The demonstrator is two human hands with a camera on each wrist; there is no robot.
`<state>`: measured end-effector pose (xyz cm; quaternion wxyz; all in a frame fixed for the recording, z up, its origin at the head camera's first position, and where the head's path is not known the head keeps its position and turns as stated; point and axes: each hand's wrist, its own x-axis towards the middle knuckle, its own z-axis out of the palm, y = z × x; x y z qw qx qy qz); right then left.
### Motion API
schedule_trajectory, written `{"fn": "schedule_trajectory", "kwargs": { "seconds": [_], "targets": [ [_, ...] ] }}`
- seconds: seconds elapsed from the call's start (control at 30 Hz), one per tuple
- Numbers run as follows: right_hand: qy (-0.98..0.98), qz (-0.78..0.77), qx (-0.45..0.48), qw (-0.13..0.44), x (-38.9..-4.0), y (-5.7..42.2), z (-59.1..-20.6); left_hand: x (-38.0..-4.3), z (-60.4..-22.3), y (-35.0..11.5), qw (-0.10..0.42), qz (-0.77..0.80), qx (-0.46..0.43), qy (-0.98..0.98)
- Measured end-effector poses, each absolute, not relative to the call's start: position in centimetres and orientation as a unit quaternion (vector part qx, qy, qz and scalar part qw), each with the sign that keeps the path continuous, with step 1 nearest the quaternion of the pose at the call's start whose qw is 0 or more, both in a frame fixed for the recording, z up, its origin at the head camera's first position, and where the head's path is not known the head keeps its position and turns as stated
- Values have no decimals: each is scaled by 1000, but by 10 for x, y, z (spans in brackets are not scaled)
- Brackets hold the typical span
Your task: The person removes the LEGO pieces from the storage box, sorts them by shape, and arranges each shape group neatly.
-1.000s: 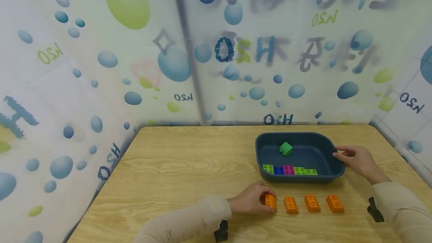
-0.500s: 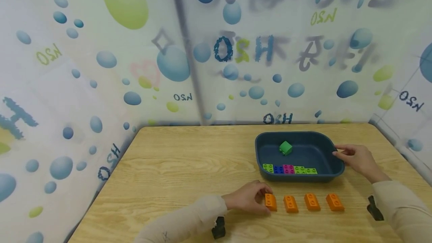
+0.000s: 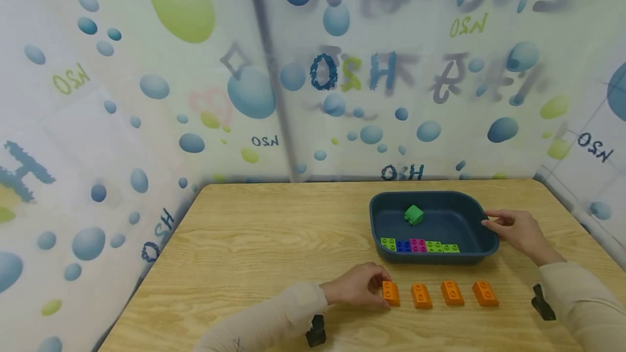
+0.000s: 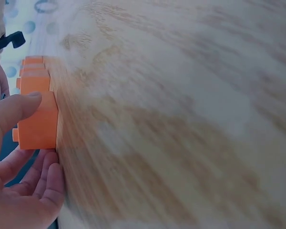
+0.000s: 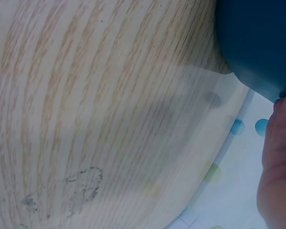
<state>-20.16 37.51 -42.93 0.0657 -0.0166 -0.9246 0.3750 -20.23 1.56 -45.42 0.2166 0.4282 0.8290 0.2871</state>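
Note:
My left hand point(image 3: 359, 285) pinches the leftmost orange toy brick point(image 3: 390, 293) between thumb and fingers. In the left wrist view the thumb lies on one side of that brick point(image 4: 38, 126), with the fingers at the opposite side. Several orange bricks stand in a spaced row, studs up; this one is at its left end. My right hand point(image 3: 525, 235) holds the right rim of a dark blue tray point(image 3: 450, 227), thumb and fingers at the edge. From the right wrist, only a corner of the tray point(image 5: 262, 43) and part of the hand point(image 5: 279, 167) show.
Along the tray's near wall, lime, blue and magenta bricks point(image 3: 418, 246) form a line. A green brick point(image 3: 413, 214) lies tilted farther back inside. Beneath everything is a wooden table point(image 3: 274, 232), with a patterned curtain point(image 3: 342, 124) behind it.
My left hand has drawn slightly left, its fingers covering less of the leftmost orange brick. That brick has shifted a little left. The right hand and tray stay put.

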Motion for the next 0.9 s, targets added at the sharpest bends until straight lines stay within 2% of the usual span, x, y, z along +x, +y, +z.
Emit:
{"fn": "schedule_trajectory", "kwargs": {
  "seconds": [0.9],
  "targets": [
    [-926,371,-29,58,-201,374,-429,-201,-452,13,234,298,429,820]
  ]
}}
